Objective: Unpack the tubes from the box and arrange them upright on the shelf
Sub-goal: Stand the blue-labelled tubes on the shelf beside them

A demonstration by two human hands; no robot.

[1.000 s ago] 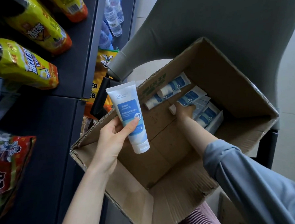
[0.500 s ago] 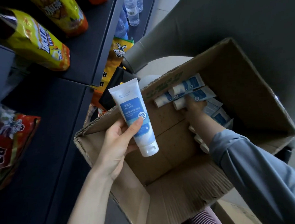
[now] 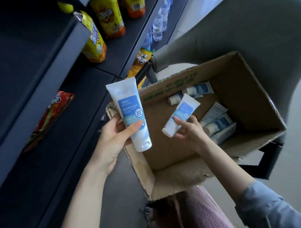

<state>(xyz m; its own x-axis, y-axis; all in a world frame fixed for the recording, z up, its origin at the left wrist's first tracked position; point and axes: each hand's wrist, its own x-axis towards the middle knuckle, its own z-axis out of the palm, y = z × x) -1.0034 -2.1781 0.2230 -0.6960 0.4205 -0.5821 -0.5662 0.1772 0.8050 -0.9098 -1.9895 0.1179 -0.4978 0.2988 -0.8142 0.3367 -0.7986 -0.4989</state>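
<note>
The right hand (image 3: 188,132) has risen from the far pile, its fingers now pinching a second white-and-blue plastic tube (image 3: 181,113) over the open brown cardboard box (image 3: 249,95). The left hand (image 3: 111,141) still grips the first tube (image 3: 129,113), cap down, at the box's left edge. To the left, dark shelves (image 3: 86,89) hold yellow snack bags (image 3: 95,42). A grey chair (image 3: 246,32) stands at the far right.

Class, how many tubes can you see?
7 tubes: one in the left hand, one in the right hand, two by the box's far wall, three piled at its right. Others may be hidden.
</note>
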